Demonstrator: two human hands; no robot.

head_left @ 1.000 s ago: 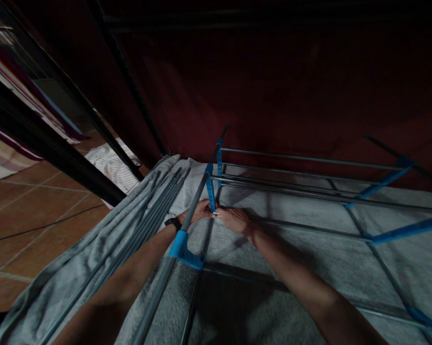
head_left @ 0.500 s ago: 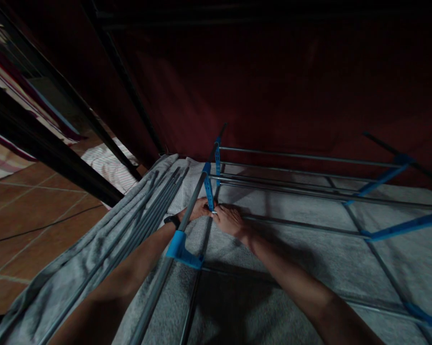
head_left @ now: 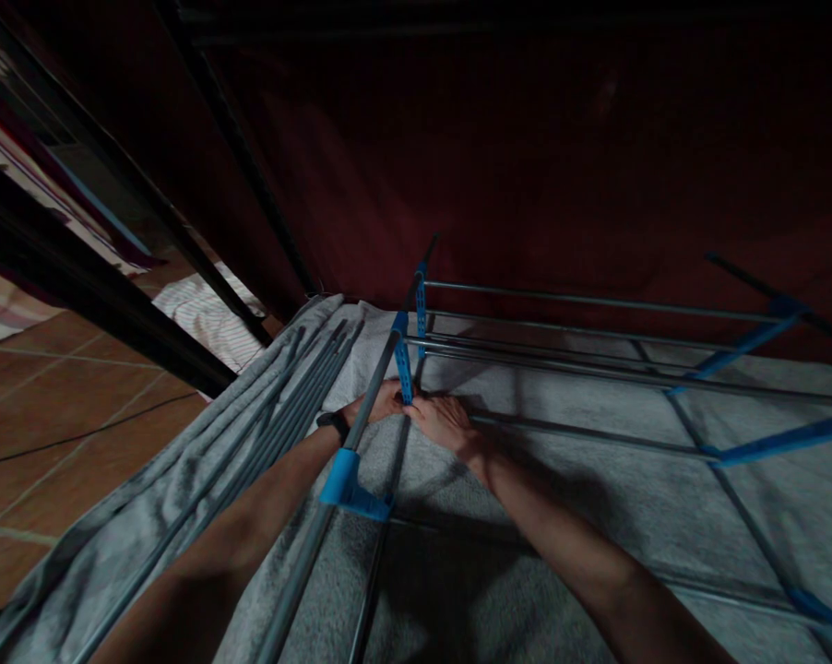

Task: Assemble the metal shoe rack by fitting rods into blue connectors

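Observation:
A rack frame of grey metal tubes and blue plastic brackets lies on a grey blanket. My left hand (head_left: pixel 383 402), a dark band on its wrist, reaches behind a slanted grey tube (head_left: pixel 374 385) and grips the lower end of a hanging blue plastic bracket (head_left: pixel 403 364). From the other side my right hand (head_left: pixel 441 421) closes its fingers on a thin metal rod (head_left: pixel 582 432) where it meets that bracket's lower end. The fingertips of both hands are close together there and hide the joint. Nearer to me, a blue corner bracket (head_left: pixel 352 489) sits on the slanted tube.
Several loose grey tubes (head_left: pixel 288 420) lie side by side on the grey blanket (head_left: pixel 485 599) at left. More blue brackets (head_left: pixel 786 438) hold the frame's right end. A dark red panel (head_left: pixel 527 175) stands behind. Black metal bars (head_left: pixel 104 286) cross the left side above a tiled floor (head_left: pixel 35 406).
The shiny rod end seen between my hands at the bracket's lower end is now out of sight. My right fingers have closed in against the bracket. The view has shifted slightly.

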